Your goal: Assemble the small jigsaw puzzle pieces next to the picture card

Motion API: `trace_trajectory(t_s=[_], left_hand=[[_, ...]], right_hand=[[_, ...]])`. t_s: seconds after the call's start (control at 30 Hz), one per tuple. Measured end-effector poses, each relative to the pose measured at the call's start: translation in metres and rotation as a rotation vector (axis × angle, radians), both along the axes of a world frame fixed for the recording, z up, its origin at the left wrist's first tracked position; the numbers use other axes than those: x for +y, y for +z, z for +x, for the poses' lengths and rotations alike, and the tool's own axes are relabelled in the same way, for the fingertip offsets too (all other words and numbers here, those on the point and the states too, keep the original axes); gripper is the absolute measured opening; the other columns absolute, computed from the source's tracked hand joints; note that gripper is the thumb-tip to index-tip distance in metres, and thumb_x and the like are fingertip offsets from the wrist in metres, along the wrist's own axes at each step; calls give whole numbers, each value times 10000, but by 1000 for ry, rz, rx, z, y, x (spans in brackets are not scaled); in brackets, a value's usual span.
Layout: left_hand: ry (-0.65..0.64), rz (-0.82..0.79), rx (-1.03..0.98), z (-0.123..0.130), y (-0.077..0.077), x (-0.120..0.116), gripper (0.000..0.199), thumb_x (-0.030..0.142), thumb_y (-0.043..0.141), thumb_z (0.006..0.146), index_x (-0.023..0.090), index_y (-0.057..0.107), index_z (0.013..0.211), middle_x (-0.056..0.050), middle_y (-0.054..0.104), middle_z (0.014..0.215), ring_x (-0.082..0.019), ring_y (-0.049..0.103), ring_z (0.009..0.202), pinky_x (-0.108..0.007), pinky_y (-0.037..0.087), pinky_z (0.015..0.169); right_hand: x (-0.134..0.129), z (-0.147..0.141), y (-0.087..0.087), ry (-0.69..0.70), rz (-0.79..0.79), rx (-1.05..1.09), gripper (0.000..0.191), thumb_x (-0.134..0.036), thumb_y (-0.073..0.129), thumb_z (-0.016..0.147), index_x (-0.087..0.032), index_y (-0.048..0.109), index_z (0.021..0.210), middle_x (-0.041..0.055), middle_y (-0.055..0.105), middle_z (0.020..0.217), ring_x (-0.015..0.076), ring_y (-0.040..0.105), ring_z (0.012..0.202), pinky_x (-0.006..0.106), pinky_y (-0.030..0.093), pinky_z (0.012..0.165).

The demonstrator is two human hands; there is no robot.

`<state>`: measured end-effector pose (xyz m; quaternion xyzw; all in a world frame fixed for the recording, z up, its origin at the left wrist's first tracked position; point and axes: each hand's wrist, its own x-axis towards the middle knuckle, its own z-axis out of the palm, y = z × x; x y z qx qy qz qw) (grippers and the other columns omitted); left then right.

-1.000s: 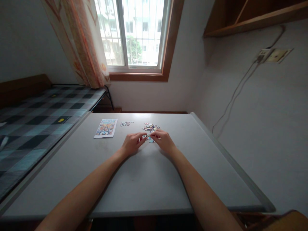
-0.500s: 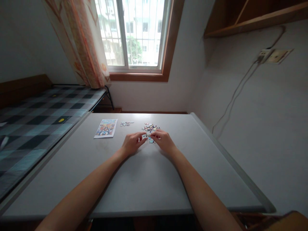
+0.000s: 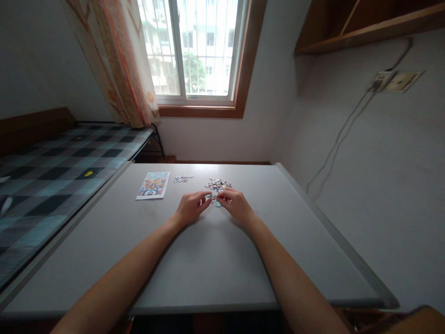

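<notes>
My left hand [image 3: 193,205] rests on the table with thumb and index finger bent toward each other, pinching a small jigsaw piece at the pile's left edge. Facing it, my right hand [image 3: 238,204] has its fingertips closed together on another jigsaw piece, mostly hidden by the fingers. Between and just beyond both hands lies a pile of loose jigsaw pieces [image 3: 218,185]. A light-blue piece [image 3: 218,204] shows under the right fingertips. Farther left, a small group of jigsaw pieces [image 3: 182,179] lies flat near a printed picture sheet [image 3: 153,186] with a colourful cartoon scene.
The grey-white table [image 3: 215,264] reaches toward the wall below a barred window [image 3: 208,51]. Left of it stands a bed [image 3: 69,167] with a checked cover. A cable [image 3: 335,144] hangs along the right wall from a socket [image 3: 403,81], under a wooden shelf [image 3: 365,35].
Both hands stay almost in place. The fingertips shift very slightly over the pieces between them; the picture sheet and the other pieces have not moved.
</notes>
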<state>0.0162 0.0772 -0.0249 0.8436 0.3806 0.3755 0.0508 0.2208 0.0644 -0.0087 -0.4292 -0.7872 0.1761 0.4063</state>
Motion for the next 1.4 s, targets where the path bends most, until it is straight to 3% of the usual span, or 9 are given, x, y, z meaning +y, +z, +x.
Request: trace_trajectory(t_s=[0.3,0.87,1.13,1.23,1.4], left_hand=[[47,27,-27,0,0,0,220,334,575,884,200,678,1025,32,661,665,-70,531,504,-192,410,553],[6,69,-33,0,-3,2,207,316,560,890,200,698,993,36,650,632,-65,516,491,-189,404,552],[7,115,-53,1,0,1,189,293,564,889,188,708,951,32,650,606,-64,516,477,-185,403,544],[-3,118,-66,1,1,2,188,283,568,887,177,706,958,29,649,603,-61,509,468,-181,399,533],[-2,113,-57,1,1,2,187,278,564,886,182,706,960,30,649,602,-61,508,468,-181,401,541]], right_hand=[[0,0,1,-14,19,-9,137,-190,615,840,-186,663,712,14,605,723,128,528,655,255,421,648],[-1,-3,-1,-11,49,-25,123,-152,648,819,-175,651,697,-2,585,697,116,506,639,241,402,639],[-2,-2,0,2,40,-45,95,-195,655,832,-183,667,738,1,602,720,114,524,637,245,421,647],[-2,-1,1,-26,23,-31,41,-226,670,827,-187,677,833,3,614,741,116,537,636,248,434,647],[-3,-1,2,-12,-2,-13,135,-201,694,798,-188,672,931,1,618,744,120,548,640,252,447,653]])
